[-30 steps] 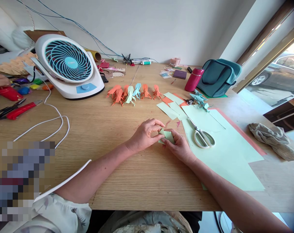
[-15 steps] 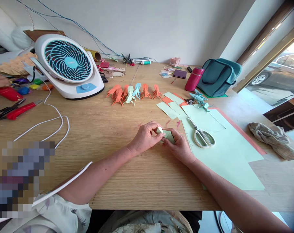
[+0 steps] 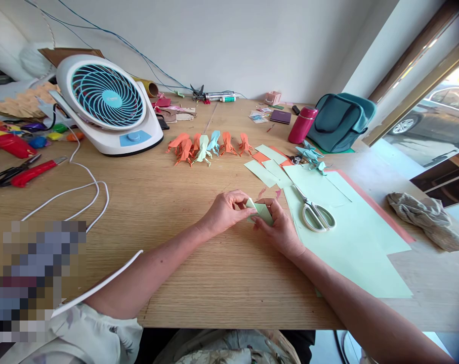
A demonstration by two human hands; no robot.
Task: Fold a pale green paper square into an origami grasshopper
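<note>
A small, partly folded piece of light green paper [image 3: 260, 211] lies on the wooden table [image 3: 168, 202] between my hands. My left hand [image 3: 226, 211] pinches its left corner with thumb and fingertips. From the right, my right hand [image 3: 280, 228] holds the paper's other edge, fingers pressed on it. White-handled scissors [image 3: 315, 211] rest just to the right on large green sheets [image 3: 350, 237]. A row of finished orange, green and blue folded paper figures [image 3: 206, 144] stands farther back.
A white and teal desk fan [image 3: 108, 103] with its white cable [image 3: 81, 189] stands back left. Red-handled tools [image 3: 24, 172] lie at the far left. A pink bottle [image 3: 302, 124], a teal bag [image 3: 341, 121] and a grey cloth [image 3: 426, 217] are on the right.
My left fingers have lifted and folded the paper's left corner a little. Another person's hand at the far left edge has gone out of view.
</note>
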